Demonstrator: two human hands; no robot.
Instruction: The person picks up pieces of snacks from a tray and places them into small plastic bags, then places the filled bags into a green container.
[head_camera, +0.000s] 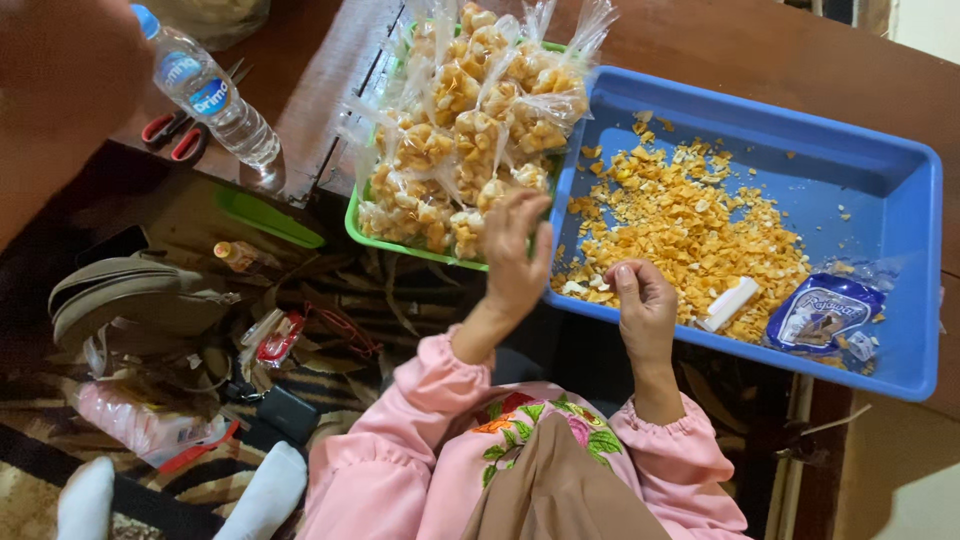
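Filled snack bags (470, 130) crowd a green tray (365, 232) beside a blue tray (900, 200).

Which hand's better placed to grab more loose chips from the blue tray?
Right. The right hand is at the blue tray's near rim beside the loose chips; the left hand is raised by the green tray of filled bags.

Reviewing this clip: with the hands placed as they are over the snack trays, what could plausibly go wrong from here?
1. The left hand reaches the heaped clear snack bags in the green tray; the pile stands above the rim, so a nudge might tip bags off.
2. The blue tray seems to overhang the table edge near the right hand; pressing its rim might spill the loose crackers.
3. The water bottle stands at the table edge and might topple.
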